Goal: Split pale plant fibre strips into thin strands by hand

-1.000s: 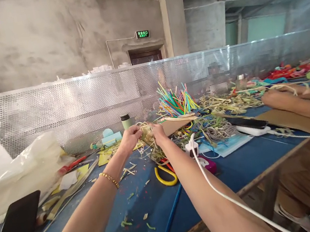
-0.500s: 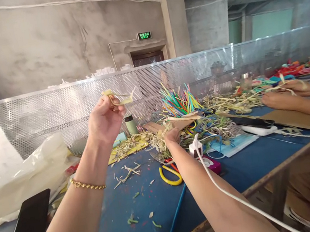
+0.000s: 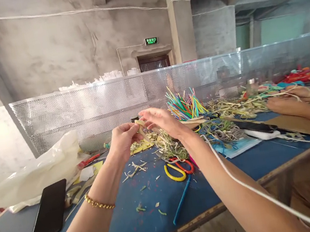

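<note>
My left hand [image 3: 125, 138] pinches a pale yellow, husk-like strip [image 3: 142, 131] between thumb and fingers above the table. Close beside it on the right is my right hand [image 3: 163, 121], its fingers bent but apart and reaching around the strip's far side. Whether those fingertips touch the strip is not clear. Below the hands lies a heap of pale and greenish fibre strips [image 3: 171, 144]. Scissors with one yellow and one red handle [image 3: 175, 171] rest in front of that heap, their blades hidden beneath it.
A black phone [image 3: 48, 211] and clear plastic bag [image 3: 34, 172] lie left. Coloured pipe cleaners [image 3: 185, 103] stand behind the heap. A white cable [image 3: 237, 187] crosses over my right forearm. At right, a co-worker's hands [image 3: 285, 103] work near a cardboard sheet [image 3: 304, 127]. A perforated metal screen [image 3: 97, 105] borders the table.
My left hand has come down and right with the strip. My right hand has left the heap and risen beside it. The view has shifted slightly left and up.
</note>
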A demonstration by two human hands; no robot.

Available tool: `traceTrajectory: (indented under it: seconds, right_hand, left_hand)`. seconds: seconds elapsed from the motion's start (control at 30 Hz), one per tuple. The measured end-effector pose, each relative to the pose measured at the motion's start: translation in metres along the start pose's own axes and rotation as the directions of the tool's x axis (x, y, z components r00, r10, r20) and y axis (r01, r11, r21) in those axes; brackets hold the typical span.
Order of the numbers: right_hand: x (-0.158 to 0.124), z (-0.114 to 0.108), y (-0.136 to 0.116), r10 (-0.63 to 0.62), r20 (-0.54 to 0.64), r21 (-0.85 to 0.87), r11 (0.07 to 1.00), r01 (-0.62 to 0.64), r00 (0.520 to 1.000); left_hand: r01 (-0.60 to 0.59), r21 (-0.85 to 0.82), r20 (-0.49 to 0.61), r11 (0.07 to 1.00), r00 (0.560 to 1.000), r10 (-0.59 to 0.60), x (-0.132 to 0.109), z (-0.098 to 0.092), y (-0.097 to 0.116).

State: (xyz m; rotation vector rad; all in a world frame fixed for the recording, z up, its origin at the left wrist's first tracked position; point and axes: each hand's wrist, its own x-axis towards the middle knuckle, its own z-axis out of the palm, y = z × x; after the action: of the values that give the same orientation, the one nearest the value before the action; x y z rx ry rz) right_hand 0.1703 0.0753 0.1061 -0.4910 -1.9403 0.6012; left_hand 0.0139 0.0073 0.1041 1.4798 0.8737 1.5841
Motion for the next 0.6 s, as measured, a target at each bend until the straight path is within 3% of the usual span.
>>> traceTrajectory:
  seconds: [0.1,0.27,0.5,0.6]
  right_hand:
    - [-0.012,0.009,-0.015,-0.061,0.037,-0.050,0.997,0.063,0.997]
    - [-0.018,0.015,-0.004,-0.006,0.092,-0.195,0.981,0.023,0.996]
    - [-0.026,0.013,0.029,-0.032,0.030,-0.506,0.861,0.043,0.999]
    - [-0.022,0.006,0.041,-0.028,-0.118,-0.650,0.757,-0.056,0.993]
  left_hand:
    - [0.019,0.137,0.047,0.990,0.999,-0.026,-0.013,-0.002,-0.003]
    - [0.119,0.262,0.255,0.958,0.949,-0.187,-0.028,-0.020,-0.011]
    - [0.208,0.218,0.289,0.953,0.919,-0.267,-0.031,-0.044,-0.051]
    - [0.228,0.279,0.359,0.933,0.876,-0.322,-0.039,-0.043,-0.061]
